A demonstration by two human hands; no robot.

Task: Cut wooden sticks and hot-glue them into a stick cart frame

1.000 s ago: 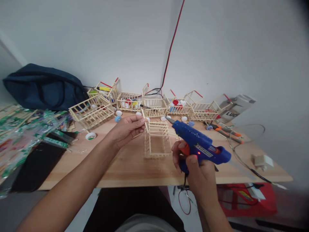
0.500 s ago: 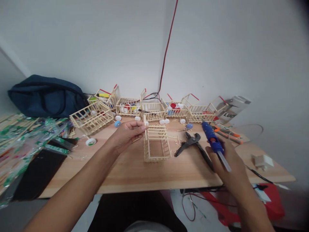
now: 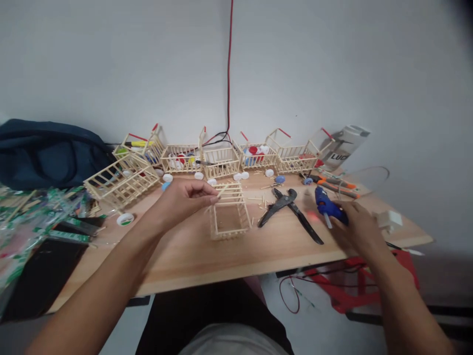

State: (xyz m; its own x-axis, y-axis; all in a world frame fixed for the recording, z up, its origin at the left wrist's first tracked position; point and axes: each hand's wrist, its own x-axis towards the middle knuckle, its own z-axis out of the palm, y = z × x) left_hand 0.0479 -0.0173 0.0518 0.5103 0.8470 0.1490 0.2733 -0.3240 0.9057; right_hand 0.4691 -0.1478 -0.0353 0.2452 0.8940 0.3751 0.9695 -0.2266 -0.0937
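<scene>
My left hand (image 3: 183,198) pinches a thin wooden stick (image 3: 220,191) against the near left corner of a small open stick frame (image 3: 228,213) standing on the wooden table (image 3: 207,256). Off to the right, my right hand (image 3: 356,228) rests on the table with a blue glue gun (image 3: 327,206) lying under its fingers. The hand is blurred, and I cannot see whether its fingers grip the gun. Black pliers (image 3: 286,207) lie open between the frame and the glue gun.
A row of finished stick carts (image 3: 221,158) holding coloured bottle caps lines the wall. A larger stick cart (image 3: 120,178) and a dark blue bag (image 3: 48,150) sit at left, plastic packets (image 3: 33,217) beside them. Orange-handled tools (image 3: 334,183) and a white plug (image 3: 389,219) lie at right.
My right hand carried the glue gun from beside the frame out to the right and lowered it onto the table. The pliers came into view. My left hand stayed pinching the stick at the frame.
</scene>
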